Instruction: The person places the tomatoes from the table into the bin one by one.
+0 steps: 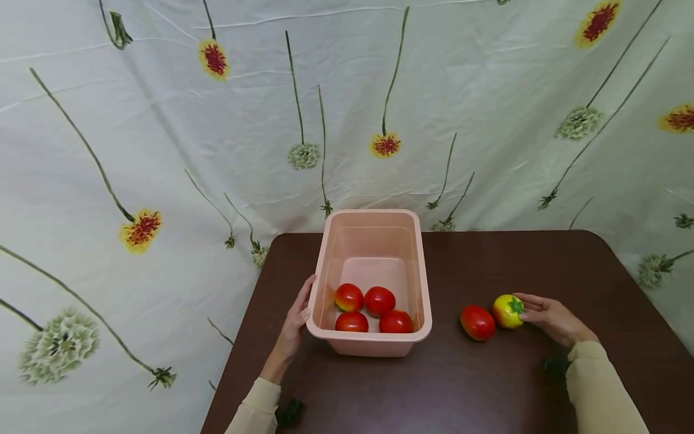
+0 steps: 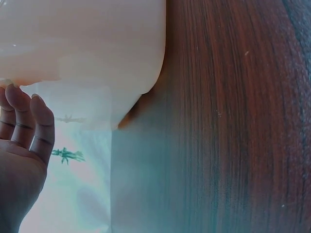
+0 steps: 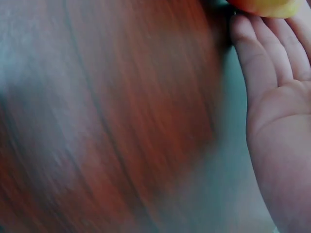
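A pink plastic bin point(image 1: 371, 343) stands on the dark table, with several red tomatoes point(image 1: 379, 301) grouped at its near end. My left hand point(image 1: 296, 316) touches the bin's left side just by the rim. In the left wrist view, its slightly bent fingers point(image 2: 43, 124) lie against the outer wall. To the right of the bin, my right hand point(image 1: 554, 319) pinches a yellow tomato point(image 1: 506, 306) with a green star-shaped top between thumb and fingers. Only that tomato's lower edge point(image 3: 272, 8) shows in the right wrist view. A red tomato point(image 1: 478, 323) lies right beside it.
The brown wood-grain table point(image 1: 444, 386) has rounded far corners. Behind it hangs a pale cloth point(image 1: 249, 120) printed with flowers, close to the bin's far end. Small dark objects point(image 1: 290, 412) show beside both sleeves.
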The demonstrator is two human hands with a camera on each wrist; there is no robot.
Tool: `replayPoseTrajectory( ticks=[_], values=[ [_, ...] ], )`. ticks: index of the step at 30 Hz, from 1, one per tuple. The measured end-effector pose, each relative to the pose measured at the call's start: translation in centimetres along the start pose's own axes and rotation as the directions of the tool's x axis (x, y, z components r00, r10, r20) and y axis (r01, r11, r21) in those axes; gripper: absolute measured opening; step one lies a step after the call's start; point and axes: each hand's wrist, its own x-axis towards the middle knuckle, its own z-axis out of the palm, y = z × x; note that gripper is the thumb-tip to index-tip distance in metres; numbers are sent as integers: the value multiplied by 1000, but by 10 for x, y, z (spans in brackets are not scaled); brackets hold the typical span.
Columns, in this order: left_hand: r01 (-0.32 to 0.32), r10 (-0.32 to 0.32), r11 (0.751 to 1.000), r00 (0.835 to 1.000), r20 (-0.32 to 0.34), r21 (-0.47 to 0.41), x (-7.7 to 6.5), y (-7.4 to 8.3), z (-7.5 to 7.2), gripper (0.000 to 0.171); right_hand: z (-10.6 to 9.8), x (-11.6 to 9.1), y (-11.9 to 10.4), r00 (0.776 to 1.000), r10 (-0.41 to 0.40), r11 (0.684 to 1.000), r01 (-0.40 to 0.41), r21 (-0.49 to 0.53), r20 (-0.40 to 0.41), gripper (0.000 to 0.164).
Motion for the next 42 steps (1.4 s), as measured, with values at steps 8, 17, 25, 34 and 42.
replayPoseTrajectory(
  ticks=[8,17,25,34,42],
  values=[
    [-2,3,1000,1000,9,-6,1,2,0,68,7,1,9,997,-69,992,71,103,-28,40],
    [-2,2,1000,1000,0,-3,3,4,2,69,6,2,10,995,-86,983,94,160,-59,41],
    [14,-14,1000,1000,-6,-18,2,2,3,70,6,6,9,990,-61,970,89,225,-129,37],
    [22,-22,1000,1000,-16,-20,-1,-1,4,69,9,29,-26,970,-54,987,88,137,-237,73],
    [21,-21,1000,1000,-13,-23,0,1,2,68,26,57,-77,972,-86,984,117,135,-217,82]
  ],
)
